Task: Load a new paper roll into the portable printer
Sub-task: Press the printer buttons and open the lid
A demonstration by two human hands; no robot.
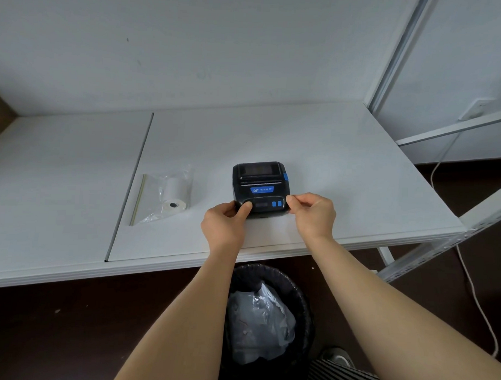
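While both bare forearms reach forward over the near edge of the white laminate table (316, 141), the small black plastic portable printer (260, 187) sits flat on that table, a little right of its middle and close to the front edge. Its lid is down, with a dark window at the far end, a blue label across the middle, a blue tab on its right side and two small blue buttons (276, 203) on the near panel.

The left hand (224, 223) grips the printer's near left corner, its fingers curled around the side and the thumb (245, 210) pressed on top of the near panel. The right hand (311, 213) pinches the near right corner, thumb and forefinger closed narrowly against the casing, the other fingers folded in. Both hands touch the printer, which still rests on the surface.

To the left of the printer, apart from it, a white paper roll (175, 197) lies on its side inside a clear crinkled plastic bag (155, 198), its hollow core facing the camera. A thin dark seam (130, 182) in the tabletop runs just beside the bag's left edge.

Below the table edge, between the forearms, stands a black round waste bin (302, 302) lined with crumpled clear plastic. A white cable (473, 291) trails across the dark floor at right, near the white metal shelf frame (395, 61).
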